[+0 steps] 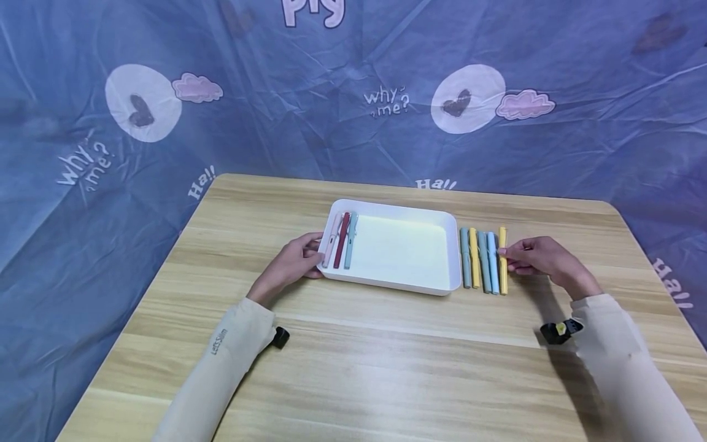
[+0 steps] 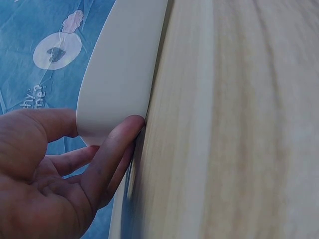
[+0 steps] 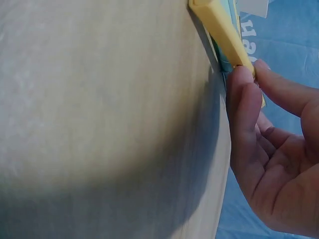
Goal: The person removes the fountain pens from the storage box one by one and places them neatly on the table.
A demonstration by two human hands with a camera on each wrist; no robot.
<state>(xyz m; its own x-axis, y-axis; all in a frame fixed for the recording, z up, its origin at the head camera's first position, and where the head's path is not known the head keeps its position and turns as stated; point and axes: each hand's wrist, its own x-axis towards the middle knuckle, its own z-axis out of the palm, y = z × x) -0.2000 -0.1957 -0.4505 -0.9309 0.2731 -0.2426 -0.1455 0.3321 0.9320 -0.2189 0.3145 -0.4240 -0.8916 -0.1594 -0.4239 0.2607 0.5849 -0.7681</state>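
A white tray (image 1: 397, 282) lies on the table with three pens at its left end: a pink pen (image 1: 332, 240), a dark red pen (image 1: 342, 240) and a pale teal pen (image 1: 350, 240). My left hand (image 1: 293, 261) grips the tray's left end, thumb and fingers on its wall (image 2: 122, 64). Right of the tray, several pens stand side by side, among them a light blue pen (image 1: 493, 263) and a yellow pen (image 1: 474, 258). With thumb and fingertips, my right hand (image 1: 544, 258) pinches the rightmost yellow pen (image 3: 224, 35), whose far part is hidden behind the fingers in the right wrist view.
The wooden table (image 1: 353, 368) extends toward me and to both sides. A blue printed cloth (image 1: 309, 110) hangs behind its far edge. A small black device (image 1: 280, 337) sits at the left wrist, another black device (image 1: 560, 331) at the right.
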